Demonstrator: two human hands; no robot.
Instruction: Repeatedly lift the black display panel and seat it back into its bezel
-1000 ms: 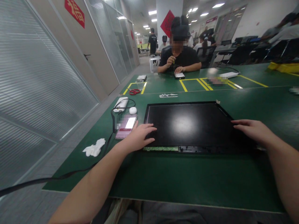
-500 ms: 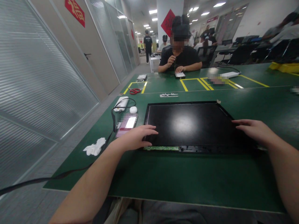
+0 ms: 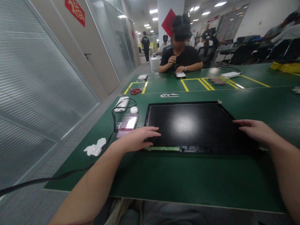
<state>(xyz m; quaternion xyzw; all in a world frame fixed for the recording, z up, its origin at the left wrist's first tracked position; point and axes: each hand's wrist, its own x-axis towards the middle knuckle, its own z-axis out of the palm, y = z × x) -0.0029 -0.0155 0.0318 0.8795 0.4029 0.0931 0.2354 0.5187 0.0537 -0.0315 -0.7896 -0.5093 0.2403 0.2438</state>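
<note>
The screen [image 3: 187, 125] is set flat on the tabletop [image 3: 187, 181]; the left hand [image 3: 140, 138] is spread over its left edge, the right hand [image 3: 259, 130] placed well apart at the right; whether either is clamped cannot be told. The exposed board [image 3: 164, 148] might be cracked by stray pressure. The white case's [image 3: 133, 110] contents are hidden.
</note>
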